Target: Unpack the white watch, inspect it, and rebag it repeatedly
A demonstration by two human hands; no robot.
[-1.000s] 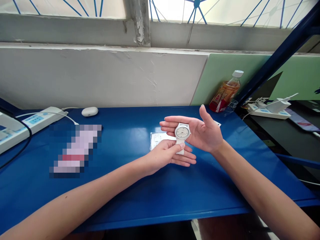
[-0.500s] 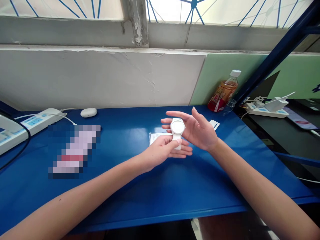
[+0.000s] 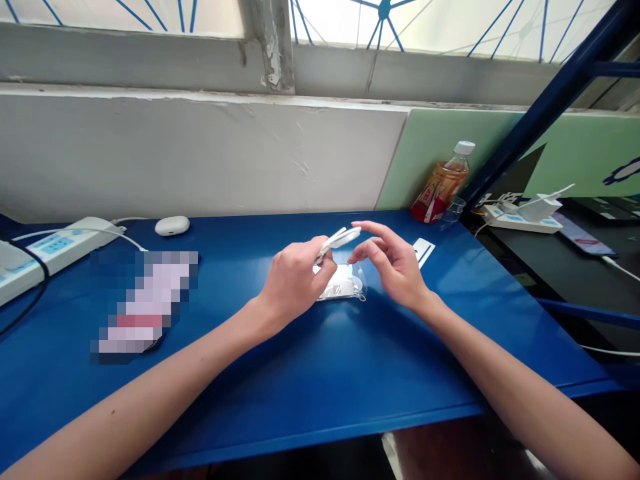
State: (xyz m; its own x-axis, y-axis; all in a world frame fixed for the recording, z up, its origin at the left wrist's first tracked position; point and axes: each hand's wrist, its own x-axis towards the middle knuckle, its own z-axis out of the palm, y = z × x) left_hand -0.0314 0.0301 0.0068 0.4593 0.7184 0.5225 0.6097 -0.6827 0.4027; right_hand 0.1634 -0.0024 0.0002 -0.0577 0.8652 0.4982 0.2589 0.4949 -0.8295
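Observation:
A white device [image 3: 345, 237] with a flat round head and a flat handle is seen edge-on, tilted up to the right. My left hand [image 3: 294, 279] is closed around its handle above the blue desk. My right hand [image 3: 397, 268] hovers at the right of the round head, fingers curved and apart, holding nothing; whether a fingertip brushes the head I cannot tell. Below both hands lies a clear plastic pouch [image 3: 341, 288] with white contents, partly hidden by my left hand. A white card [image 3: 424, 252] with a dark stripe rests behind my right hand.
On the left are a white power strip [image 3: 65, 247], a white earbud case [image 3: 172, 226] and a blurred phone [image 3: 145, 300] on a cable. A drink bottle [image 3: 443, 187] leans at the back right beside a blue metal post [image 3: 530, 113]. Another power strip [image 3: 525, 219] lies beyond it.
My left hand has turned over from palm up to knuckles up, tilting the white device edge-on. My right hand has drawn its fingers in and curved them. More of the pouch shows.

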